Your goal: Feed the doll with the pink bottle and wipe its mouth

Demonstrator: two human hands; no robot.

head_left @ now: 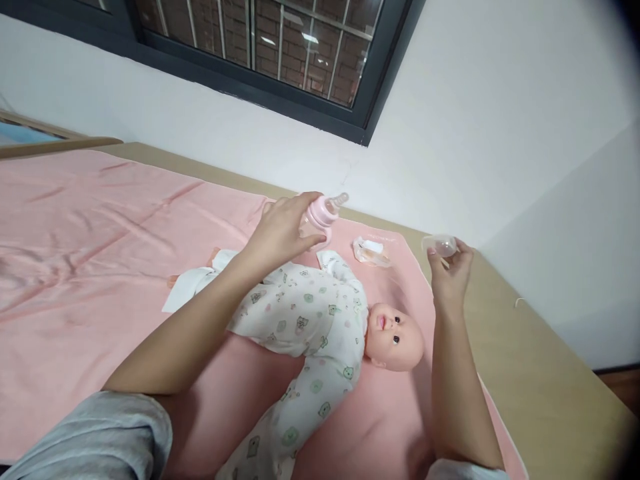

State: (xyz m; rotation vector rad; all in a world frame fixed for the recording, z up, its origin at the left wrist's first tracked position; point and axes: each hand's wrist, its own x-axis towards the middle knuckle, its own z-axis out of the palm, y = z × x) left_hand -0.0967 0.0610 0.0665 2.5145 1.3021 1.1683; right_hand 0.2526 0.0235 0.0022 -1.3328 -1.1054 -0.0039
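A baby bottle (321, 213) with a pink collar and a clear teat is in my left hand (283, 228), tilted with the teat up and to the right. My right hand (451, 268) pinches a clear bottle cap (441, 245) over the bare wood at the right, apart from the bottle. Below and between my hands lies a baby doll (320, 320) on its back, its head to the right. It wears a white suit printed with small green and brown figures. My left forearm crosses above its legs and hides part of them.
A pink cloth (75, 267) covers much of the wooden table (540, 373). A small clear plastic packet (371, 252) with something white lies beyond the doll. The white wall (480, 120) and a dark-framed window (280, 80) rise behind the table.
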